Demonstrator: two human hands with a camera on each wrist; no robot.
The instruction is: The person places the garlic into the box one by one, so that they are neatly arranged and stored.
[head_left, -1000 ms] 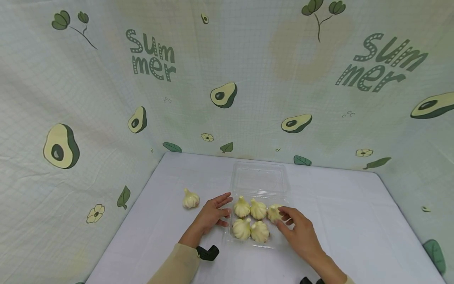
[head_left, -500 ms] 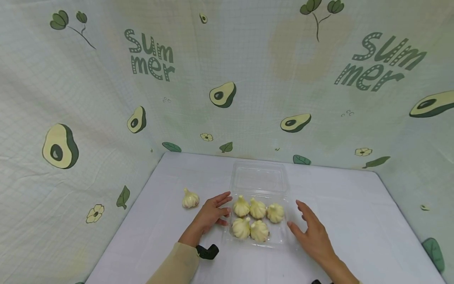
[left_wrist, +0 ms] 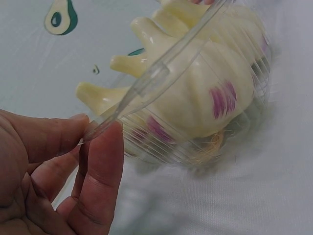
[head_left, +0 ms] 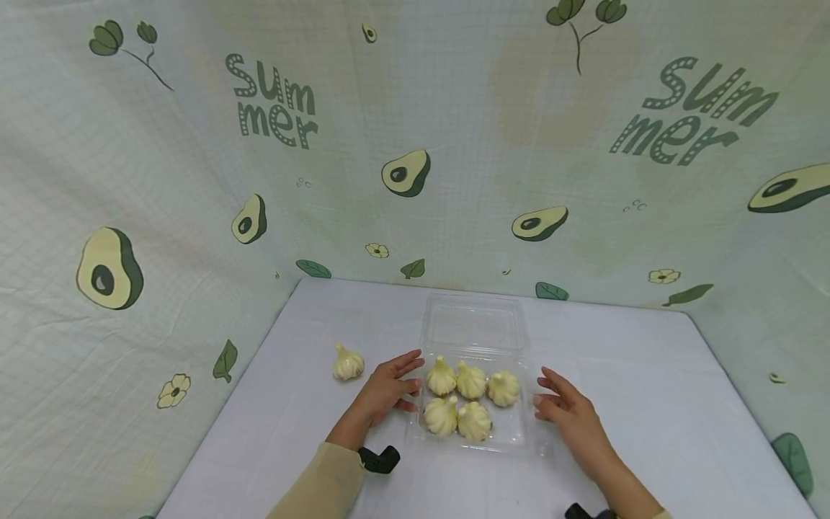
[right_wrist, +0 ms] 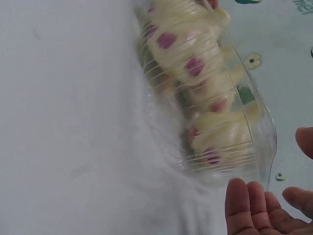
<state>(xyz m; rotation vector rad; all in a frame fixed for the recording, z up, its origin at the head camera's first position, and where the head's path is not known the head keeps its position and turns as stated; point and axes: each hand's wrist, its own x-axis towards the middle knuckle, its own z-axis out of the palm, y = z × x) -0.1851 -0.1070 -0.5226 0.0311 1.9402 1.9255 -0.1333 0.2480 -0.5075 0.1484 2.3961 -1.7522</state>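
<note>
My left hand (head_left: pixel 384 393) pinches the left rim of a clear plastic clamshell box (head_left: pixel 509 430) between thumb and fingers, plainest in the left wrist view. Several garlic bulbs (head_left: pixel 472 380) with purple patches lie in the box, three in the far row and two in the near row. The front right spot shows bare plastic. Just beyond the right side of the box is my right hand (head_left: pixel 576 418), fingers relaxed and holding nothing. Its fingertips (right_wrist: pixel 237 188) come close to the box's rim; whether they touch is unclear. One loose garlic bulb (head_left: pixel 348 363) sits left of my left hand.
Hinged at the far side, the box's clear lid (head_left: pixel 475 324) lies folded back flat. Everything stands on a white-covered table (head_left: pixel 635 375). A patterned cloth (head_left: pixel 467 130) with avocado prints rises behind it and along both sides.
My right hand has released the garlic bulb at the box's far right and drawn back to the right, outside the box. My left hand has stayed on the left rim.
</note>
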